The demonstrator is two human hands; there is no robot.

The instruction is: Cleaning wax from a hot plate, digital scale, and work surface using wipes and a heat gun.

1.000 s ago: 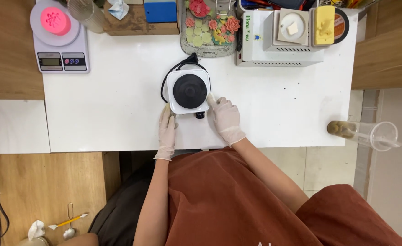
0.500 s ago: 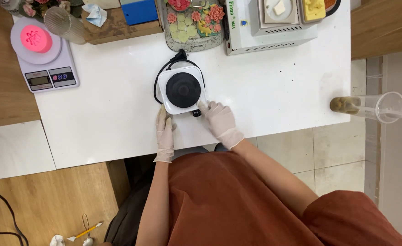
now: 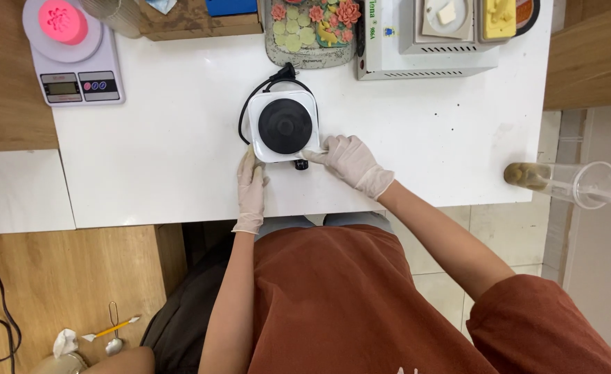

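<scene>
Now the gloved left hand (image 3: 251, 188) lies flat at the small hot plate's (image 3: 282, 126) seven o'clock corner; the right hand (image 3: 347, 161), fingers spread, touches its five o'clock corner.

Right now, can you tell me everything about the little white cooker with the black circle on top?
The small hot plate is a white square box with a round black plate on top, sitting flat on the white table. A black cord loops behind it. The gloved left hand touches its front left corner; the right hand touches its front right edge.
</scene>
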